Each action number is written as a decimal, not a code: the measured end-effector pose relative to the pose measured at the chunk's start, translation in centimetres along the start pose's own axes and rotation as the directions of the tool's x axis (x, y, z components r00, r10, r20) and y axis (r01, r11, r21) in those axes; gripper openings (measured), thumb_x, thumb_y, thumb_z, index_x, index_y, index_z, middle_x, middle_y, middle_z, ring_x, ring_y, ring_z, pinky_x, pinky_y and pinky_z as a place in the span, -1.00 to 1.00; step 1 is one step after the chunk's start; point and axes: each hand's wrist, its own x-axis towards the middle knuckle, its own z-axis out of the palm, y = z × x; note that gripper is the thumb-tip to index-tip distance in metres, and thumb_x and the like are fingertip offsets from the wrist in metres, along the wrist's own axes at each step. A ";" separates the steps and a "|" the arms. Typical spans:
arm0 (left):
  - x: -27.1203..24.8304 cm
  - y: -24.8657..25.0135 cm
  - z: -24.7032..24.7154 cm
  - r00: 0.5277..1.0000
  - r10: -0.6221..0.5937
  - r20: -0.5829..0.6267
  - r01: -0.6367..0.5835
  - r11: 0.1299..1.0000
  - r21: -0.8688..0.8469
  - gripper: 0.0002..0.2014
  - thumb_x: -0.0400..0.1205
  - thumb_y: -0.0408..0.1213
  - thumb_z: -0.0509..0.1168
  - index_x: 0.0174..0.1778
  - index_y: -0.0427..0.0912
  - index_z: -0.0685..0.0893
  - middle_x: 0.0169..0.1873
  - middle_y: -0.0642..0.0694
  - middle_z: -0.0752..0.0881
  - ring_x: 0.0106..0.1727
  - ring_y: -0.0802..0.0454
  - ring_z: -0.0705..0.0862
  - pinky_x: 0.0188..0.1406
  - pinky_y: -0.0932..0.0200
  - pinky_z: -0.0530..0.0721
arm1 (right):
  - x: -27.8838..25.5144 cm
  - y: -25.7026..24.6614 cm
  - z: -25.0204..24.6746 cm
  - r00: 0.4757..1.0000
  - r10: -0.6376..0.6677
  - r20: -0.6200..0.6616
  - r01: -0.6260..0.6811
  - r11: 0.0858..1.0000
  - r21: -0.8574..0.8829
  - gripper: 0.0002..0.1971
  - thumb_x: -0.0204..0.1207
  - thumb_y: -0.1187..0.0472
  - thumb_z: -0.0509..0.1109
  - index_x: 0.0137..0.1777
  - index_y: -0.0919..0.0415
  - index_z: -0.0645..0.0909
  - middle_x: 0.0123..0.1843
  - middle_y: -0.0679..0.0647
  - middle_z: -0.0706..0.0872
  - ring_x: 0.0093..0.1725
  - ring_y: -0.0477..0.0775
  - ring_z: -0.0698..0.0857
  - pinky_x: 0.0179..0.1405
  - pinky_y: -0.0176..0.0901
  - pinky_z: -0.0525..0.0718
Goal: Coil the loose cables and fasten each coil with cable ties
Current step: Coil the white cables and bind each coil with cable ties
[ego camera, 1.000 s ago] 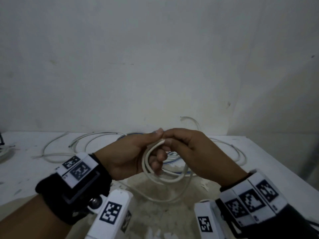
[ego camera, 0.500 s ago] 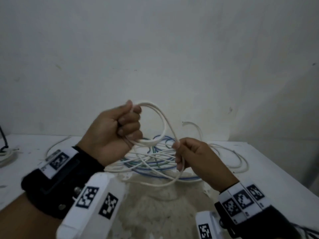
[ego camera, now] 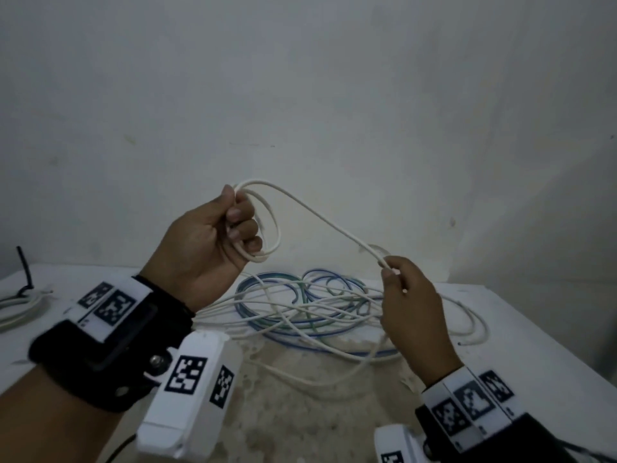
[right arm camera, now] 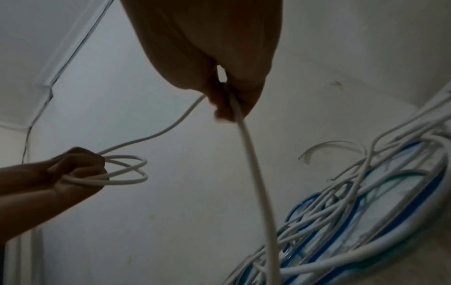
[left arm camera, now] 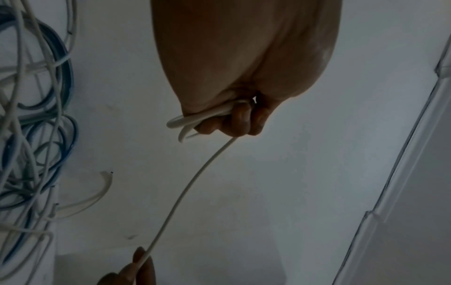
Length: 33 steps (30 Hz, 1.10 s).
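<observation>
My left hand [ego camera: 213,238] is raised above the table and grips a small coil of white cable [ego camera: 270,225] in its curled fingers; the loops [right arm camera: 127,171] show in the right wrist view too. From the coil a white strand [ego camera: 327,222] runs down and right to my right hand [ego camera: 407,295], which pinches it between thumb and fingers. Past the right hand [right arm camera: 227,100] the strand [right arm camera: 258,192] drops to the tangle of white, blue and green cables [ego camera: 310,309] on the table. In the left wrist view the left fingers [left arm camera: 234,123] curl round the loops.
The white table [ego camera: 521,335] has a worn patch [ego camera: 300,412] at its front middle. A second bundle of pale cables [ego camera: 20,305] lies at the far left edge, with a dark cord beside it. A plain wall stands close behind the table.
My hands, together over the table a second ago, have drawn apart. The left hand rose with the coil, and the right hand slid along the strand to the right, stretching it.
</observation>
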 end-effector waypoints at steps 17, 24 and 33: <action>-1.4 -3.3 0.9 0.993 -0.066 -0.098 0.100 0.912 0.397 -0.75 0.76 -0.21 0.03 -0.24 -0.16 0.39 -0.51 0.00 0.41 -0.53 0.11 0.38 -0.48 0.29 0.37 | -3.2 -6.1 0.6 0.661 -0.464 0.590 0.750 0.426 -0.506 -0.74 0.21 0.31 0.02 -0.50 0.08 0.52 -0.53 0.00 0.44 -0.65 0.05 0.43 -0.47 -0.28 -0.24; -3.4 -4.4 1.8 0.984 -0.172 -0.035 0.134 0.611 0.780 -0.67 0.76 -0.18 0.05 -0.16 -0.36 0.52 -0.45 -0.18 0.61 -0.48 0.01 0.58 -0.44 0.25 0.54 | -2.1 -7.6 0.4 0.604 -0.493 0.626 0.780 0.529 -0.335 -0.76 0.38 0.12 0.19 -0.09 0.06 0.68 -0.29 -0.01 0.51 -0.49 -0.08 0.30 -0.58 -0.41 0.08; -2.6 -2.9 0.0 0.858 -0.506 -0.085 0.477 0.725 0.498 -0.72 0.66 -0.15 0.11 -0.27 -0.26 0.48 -0.61 -0.10 0.43 -0.75 0.14 0.21 -0.74 0.39 0.21 | -0.3 -3.8 -1.1 0.881 -0.299 0.367 0.376 0.913 -0.160 -0.82 0.62 0.01 0.30 -0.18 0.00 0.65 -0.43 -0.08 0.62 -0.31 -0.09 0.60 -0.37 -0.37 0.45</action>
